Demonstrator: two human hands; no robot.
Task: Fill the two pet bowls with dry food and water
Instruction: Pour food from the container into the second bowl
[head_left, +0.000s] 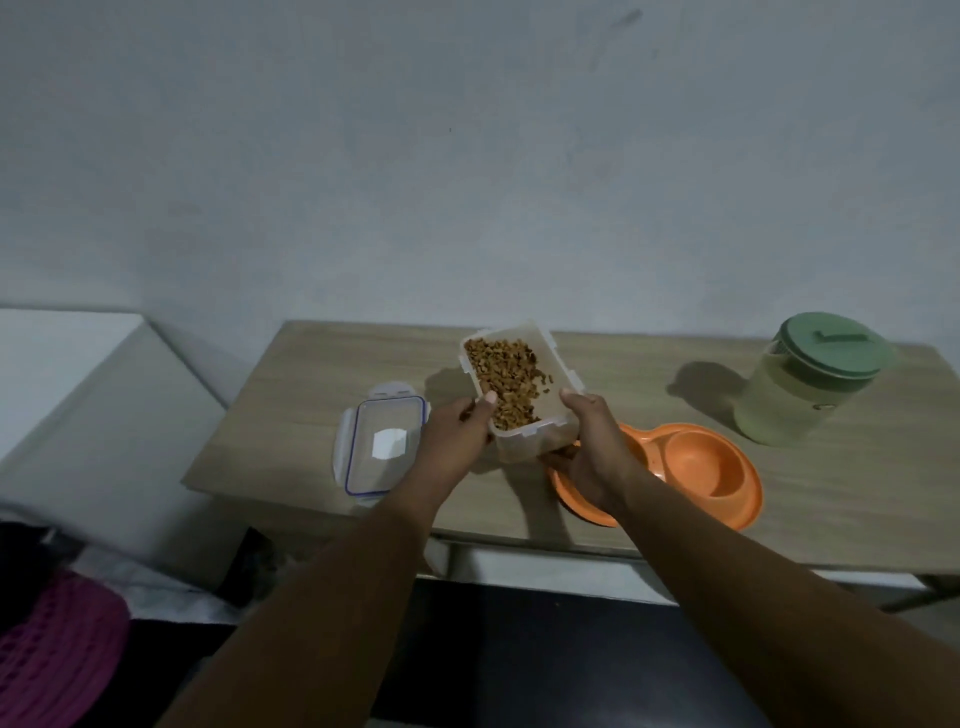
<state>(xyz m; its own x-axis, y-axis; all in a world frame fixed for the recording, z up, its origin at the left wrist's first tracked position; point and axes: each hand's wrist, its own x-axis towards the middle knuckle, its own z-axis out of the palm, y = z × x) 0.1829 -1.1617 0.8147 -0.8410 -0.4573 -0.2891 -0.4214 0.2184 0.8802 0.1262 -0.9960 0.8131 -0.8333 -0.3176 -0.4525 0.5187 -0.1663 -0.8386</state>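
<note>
A clear plastic container (540, 441) filled with brown dry food (506, 376) is held above the wooden table, tilted with its open top towards me. My left hand (457, 434) grips its near left corner and my right hand (592, 457) grips its near right side, fingers under the base. Just below and to the right lies the orange double pet bowl (727, 499); its right bowl looks empty, and its left bowl is mostly hidden by my right hand. A green lidded jug (810, 382) stands at the table's right.
The container's clear lid (382, 447) with a blue seal lies flat on the table (311, 384), left of my hands. A white cabinet (78, 395) stands to the left. A pink mesh object (52, 649) sits at the lower left. A wall runs behind the table.
</note>
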